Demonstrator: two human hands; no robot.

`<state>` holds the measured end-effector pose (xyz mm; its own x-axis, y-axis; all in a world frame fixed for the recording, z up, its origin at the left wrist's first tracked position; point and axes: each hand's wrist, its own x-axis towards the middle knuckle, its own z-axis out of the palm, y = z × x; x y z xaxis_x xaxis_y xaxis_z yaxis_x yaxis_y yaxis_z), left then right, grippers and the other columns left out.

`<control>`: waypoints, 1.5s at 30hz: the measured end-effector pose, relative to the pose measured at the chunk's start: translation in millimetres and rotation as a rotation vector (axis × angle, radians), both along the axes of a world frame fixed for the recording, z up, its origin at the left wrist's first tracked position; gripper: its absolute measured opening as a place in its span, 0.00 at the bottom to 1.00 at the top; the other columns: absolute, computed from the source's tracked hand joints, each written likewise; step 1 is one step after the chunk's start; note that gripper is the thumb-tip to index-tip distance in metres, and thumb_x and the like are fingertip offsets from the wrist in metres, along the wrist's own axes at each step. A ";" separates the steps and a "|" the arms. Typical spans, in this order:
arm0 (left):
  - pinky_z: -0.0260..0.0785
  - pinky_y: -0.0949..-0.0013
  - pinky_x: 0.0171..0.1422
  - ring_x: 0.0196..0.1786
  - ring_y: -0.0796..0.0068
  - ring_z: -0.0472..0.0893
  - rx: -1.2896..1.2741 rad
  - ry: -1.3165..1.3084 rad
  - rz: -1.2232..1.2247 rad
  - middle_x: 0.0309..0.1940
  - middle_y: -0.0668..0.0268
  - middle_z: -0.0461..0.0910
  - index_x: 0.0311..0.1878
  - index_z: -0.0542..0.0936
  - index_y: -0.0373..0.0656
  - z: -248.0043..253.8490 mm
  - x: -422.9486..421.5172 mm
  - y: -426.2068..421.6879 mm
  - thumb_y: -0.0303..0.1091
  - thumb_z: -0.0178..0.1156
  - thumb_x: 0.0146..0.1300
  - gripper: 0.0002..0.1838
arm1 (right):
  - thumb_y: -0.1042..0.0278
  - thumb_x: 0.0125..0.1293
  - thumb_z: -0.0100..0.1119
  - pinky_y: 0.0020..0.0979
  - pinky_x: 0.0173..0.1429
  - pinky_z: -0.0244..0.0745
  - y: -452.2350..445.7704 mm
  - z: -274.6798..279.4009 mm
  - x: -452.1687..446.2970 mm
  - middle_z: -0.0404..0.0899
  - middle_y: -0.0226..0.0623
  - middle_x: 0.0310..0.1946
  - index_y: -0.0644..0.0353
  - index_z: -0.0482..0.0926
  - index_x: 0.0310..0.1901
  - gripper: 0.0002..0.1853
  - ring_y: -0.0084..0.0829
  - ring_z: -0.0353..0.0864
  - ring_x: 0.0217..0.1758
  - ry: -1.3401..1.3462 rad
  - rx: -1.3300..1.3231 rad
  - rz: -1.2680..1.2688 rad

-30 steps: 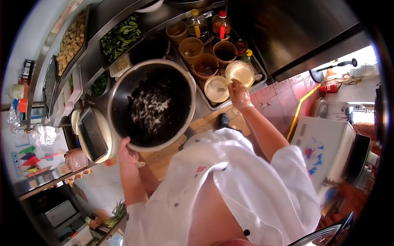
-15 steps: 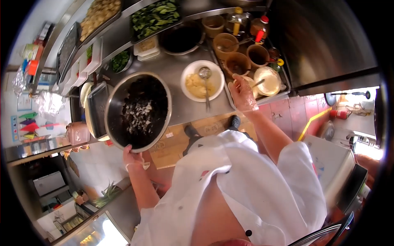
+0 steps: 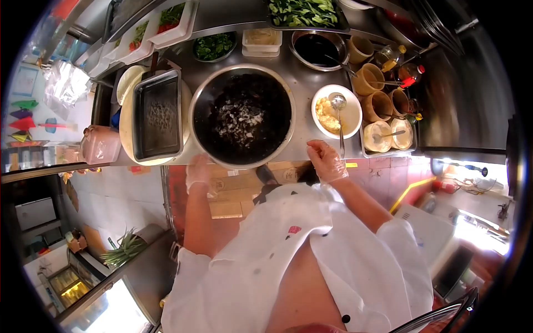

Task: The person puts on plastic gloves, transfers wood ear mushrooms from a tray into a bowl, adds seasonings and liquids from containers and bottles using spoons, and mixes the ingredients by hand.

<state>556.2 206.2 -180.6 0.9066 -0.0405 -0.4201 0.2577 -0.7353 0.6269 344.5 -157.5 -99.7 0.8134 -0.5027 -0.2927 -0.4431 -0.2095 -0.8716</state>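
Note:
A large steel mixing bowl (image 3: pixel 195 125) stands at the counter's front edge. It holds dark, wet-looking food (image 3: pixel 227 94) with white granules and bits heaped in the middle. My left hand (image 3: pixel 199 172), in a clear plastic glove, is at the bowl's lower left rim. Its fingers are smeared by motion, and I cannot tell whether they touch the rim. My right hand (image 3: pixel 326 161), also gloved, hovers between the steel bowl and a white bowl (image 3: pixel 355 119). Its fingers are curled together; whatever may be in them is hidden. Yellowish minced paste (image 3: pixel 326 114) and a ladle (image 3: pixel 338 102) lie in the white bowl.
Right of the white bowl, a tray (image 3: pixel 388 152) carries seasoning pots, two holding white powder (image 3: pixel 378 137). Behind stands a bowl of dark liquid (image 3: pixel 319 50). A rectangular metal pan (image 3: pixel 158 114) rests on a round board at left. Trays of cut greens (image 3: pixel 302 12) line the shelf above.
My right hand has come left, away from the pots of white powder. My left hand, earlier gripping the steel bowl's rim, is now blurred beside it. The view has swung left.

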 end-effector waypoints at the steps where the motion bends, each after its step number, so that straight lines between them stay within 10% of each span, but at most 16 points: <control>1: 0.74 0.67 0.63 0.59 0.68 0.78 -0.131 0.029 0.064 0.55 0.63 0.78 0.63 0.74 0.39 23.6 8.8 -0.5 0.37 0.61 0.71 0.21 | 0.64 0.71 0.60 0.26 0.45 0.75 4.0 8.0 7.1 0.80 0.35 0.38 0.65 0.78 0.55 0.17 0.23 0.79 0.37 0.024 0.035 0.022; 6: 0.76 0.69 0.59 0.53 0.73 0.80 -0.843 0.214 0.268 0.51 0.63 0.79 0.60 0.76 0.39 93.5 36.2 -31.8 0.38 0.62 0.72 0.19 | 0.62 0.73 0.60 0.27 0.51 0.76 11.7 38.9 59.0 0.83 0.36 0.43 0.62 0.79 0.56 0.16 0.23 0.80 0.43 -0.004 0.149 0.119; 12: 0.76 0.68 0.56 0.50 0.69 0.82 -0.744 -0.016 0.286 0.50 0.62 0.81 0.55 0.79 0.38 149.0 43.5 -82.9 0.43 0.61 0.72 0.18 | 0.61 0.73 0.59 0.26 0.48 0.77 0.7 37.0 105.7 0.83 0.33 0.41 0.62 0.79 0.56 0.16 0.21 0.79 0.40 -0.124 0.282 0.176; 15: 0.71 0.67 0.62 0.62 0.71 0.77 -0.830 0.210 0.087 0.61 0.60 0.76 0.66 0.73 0.41 98.7 53.1 -95.4 0.45 0.62 0.71 0.26 | 0.59 0.73 0.59 0.26 0.43 0.77 -3.9 29.2 122.7 0.81 0.31 0.39 0.61 0.79 0.55 0.17 0.21 0.79 0.36 -0.075 0.371 0.157; 21: 0.42 0.48 0.79 0.82 0.64 0.46 -0.778 0.319 0.125 0.80 0.59 0.48 0.81 0.49 0.50 75.1 51.1 -92.8 0.54 0.62 0.68 0.47 | 0.53 0.73 0.58 0.25 0.38 0.76 2.1 -5.4 135.8 0.79 0.28 0.37 0.59 0.79 0.54 0.19 0.19 0.76 0.33 0.020 0.516 0.071; 22: 0.57 0.59 0.72 0.72 0.70 0.63 -0.781 0.288 0.203 0.69 0.62 0.65 0.77 0.57 0.51 70.0 54.8 -86.1 0.48 0.64 0.68 0.40 | 0.53 0.73 0.58 0.24 0.37 0.76 3.8 -8.6 136.3 0.79 0.28 0.37 0.59 0.79 0.54 0.19 0.19 0.76 0.33 0.035 0.531 0.056; 25: 0.72 0.68 0.55 0.52 0.75 0.76 -0.922 0.231 0.176 0.49 0.65 0.75 0.64 0.69 0.45 57.2 78.4 -73.7 0.41 0.63 0.70 0.24 | 0.54 0.74 0.58 0.23 0.36 0.73 9.9 0.8 144.7 0.78 0.29 0.37 0.60 0.78 0.56 0.19 0.18 0.74 0.31 0.081 0.526 0.029; 31: 0.68 0.77 0.28 0.23 0.85 0.68 -0.895 -0.063 0.144 0.21 0.74 0.69 0.41 0.74 0.45 54.2 140.8 -88.2 0.38 0.63 0.71 0.09 | 0.54 0.74 0.58 0.22 0.37 0.73 41.4 1.7 153.6 0.79 0.29 0.38 0.60 0.78 0.57 0.19 0.18 0.74 0.31 0.077 0.475 -0.158; 35: 0.67 0.61 0.65 0.58 0.71 0.76 -0.843 0.561 -0.131 0.55 0.62 0.79 0.65 0.72 0.43 29.5 169.4 -102.6 0.50 0.62 0.70 0.27 | 0.56 0.74 0.58 0.22 0.37 0.72 72.1 -10.7 153.8 0.79 0.31 0.38 0.62 0.78 0.58 0.20 0.18 0.74 0.31 -0.006 0.445 -0.307; 36: 0.53 0.58 0.77 0.71 0.68 0.67 -0.791 0.570 -0.292 0.69 0.62 0.70 0.72 0.65 0.44 36.1 174.6 -100.5 0.54 0.61 0.69 0.36 | 0.57 0.74 0.58 0.22 0.36 0.72 80.8 -9.1 154.5 0.79 0.31 0.37 0.62 0.78 0.58 0.19 0.18 0.74 0.30 -0.011 0.445 -0.351; 43: 0.68 0.65 0.66 0.61 0.72 0.76 -0.769 0.308 -0.324 0.55 0.60 0.77 0.63 0.74 0.40 23.7 206.7 -91.5 0.51 0.59 0.72 0.26 | 0.58 0.75 0.58 0.23 0.36 0.70 132.3 5.9 142.2 0.79 0.32 0.37 0.64 0.77 0.57 0.19 0.19 0.73 0.30 0.010 0.442 -0.552; 45: 0.62 0.63 0.73 0.69 0.65 0.71 -0.716 0.326 -0.482 0.65 0.54 0.72 0.69 0.69 0.39 19.0 210.7 -86.6 0.53 0.58 0.72 0.33 | 0.58 0.75 0.58 0.22 0.36 0.70 138.5 12.6 145.4 0.79 0.32 0.37 0.65 0.77 0.57 0.19 0.18 0.73 0.30 0.053 0.409 -0.590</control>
<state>767.0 119.6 -161.7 0.5654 -0.7316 -0.3808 0.2681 -0.2735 0.9237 490.0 -19.0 -87.0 0.4197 -0.6954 -0.5833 -0.4257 0.4168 -0.8031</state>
